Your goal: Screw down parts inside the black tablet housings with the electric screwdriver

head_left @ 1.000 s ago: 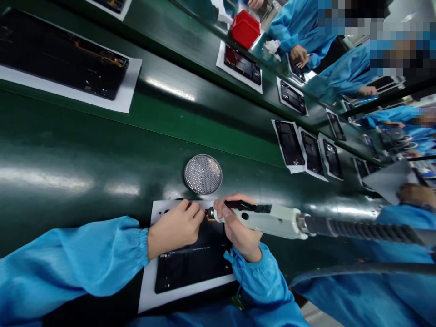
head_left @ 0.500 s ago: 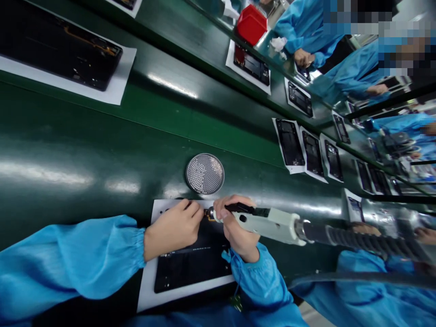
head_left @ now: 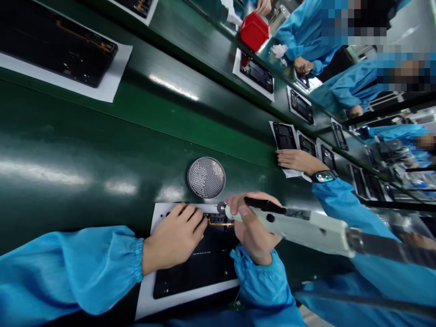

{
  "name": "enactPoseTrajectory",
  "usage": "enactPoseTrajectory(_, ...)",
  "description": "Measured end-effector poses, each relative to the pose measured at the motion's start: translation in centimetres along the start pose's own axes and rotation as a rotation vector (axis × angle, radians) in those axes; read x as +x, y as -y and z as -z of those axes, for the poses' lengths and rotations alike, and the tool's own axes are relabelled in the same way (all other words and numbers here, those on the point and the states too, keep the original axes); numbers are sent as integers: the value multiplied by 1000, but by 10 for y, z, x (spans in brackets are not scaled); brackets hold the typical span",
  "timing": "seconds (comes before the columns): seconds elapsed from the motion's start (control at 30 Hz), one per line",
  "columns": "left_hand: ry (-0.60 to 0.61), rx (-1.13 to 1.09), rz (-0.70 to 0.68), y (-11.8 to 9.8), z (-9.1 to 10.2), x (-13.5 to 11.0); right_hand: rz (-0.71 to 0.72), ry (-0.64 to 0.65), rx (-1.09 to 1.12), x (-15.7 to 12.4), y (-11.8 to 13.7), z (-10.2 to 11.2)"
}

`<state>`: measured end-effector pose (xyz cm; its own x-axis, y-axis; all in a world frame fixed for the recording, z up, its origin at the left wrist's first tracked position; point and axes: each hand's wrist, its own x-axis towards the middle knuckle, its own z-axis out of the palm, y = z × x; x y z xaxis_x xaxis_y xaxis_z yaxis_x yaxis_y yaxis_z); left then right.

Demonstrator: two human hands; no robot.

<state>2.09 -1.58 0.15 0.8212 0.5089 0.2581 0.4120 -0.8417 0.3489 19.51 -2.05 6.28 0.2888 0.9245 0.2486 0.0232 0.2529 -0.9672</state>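
Observation:
A black tablet-like device lies on a white sheet at the front, with an orange flex cable near its far edge. My left hand rests over the device's far left part, its fingers bent and close together; the fingertips' contents are hidden. In my right hand is a pale electric screwdriver, held nearly level with its metal tip pointing left, above the device's far edge. Just beyond the device sits a round dimpled metal dish.
Another device lies on a sheet at upper left. A co-worker's hand with a watch touches a device on the right. Several more devices line the bench. A red bin stands at the back, near other blue-sleeved people.
My right hand has drawn the screwdriver right and slightly up, away from my left fingers. My left fingers have loosened from a tighter pinch. A co-worker's arm has reached in from the right.

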Motion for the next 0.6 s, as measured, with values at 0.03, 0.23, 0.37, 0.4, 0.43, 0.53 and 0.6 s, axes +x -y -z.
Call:
enactPoseTrajectory(0.03, -1, 7, 3, 0, 0, 0, 19, 1, 24, 5, 1, -3)
enactPoseTrajectory(0.23, 3, 43, 3, -1, -2, 0, -81, -53, -40, 19, -10, -14)
enactPoseTrajectory(0.37, 25, 50, -9, -2, -2, -2, -109, -59, -98, 16, -18, -13)
enactPoseTrajectory(0.4, 30, 49, -12, -2, -2, -2, -107, -58, -101, 16, -19, -12)
enactPoseTrajectory(0.43, 34, 48, -13, -2, -2, -2, -103, -57, -102, 15, -20, -12)
enactPoseTrajectory(0.53, 38, 48, -18, -2, -2, -2, -114, -65, -110, 15, -22, -11)
enactPoseTrajectory(0.6, 36, 47, -20, -1, -2, -2, -125, -61, -108, 16, -22, -12)
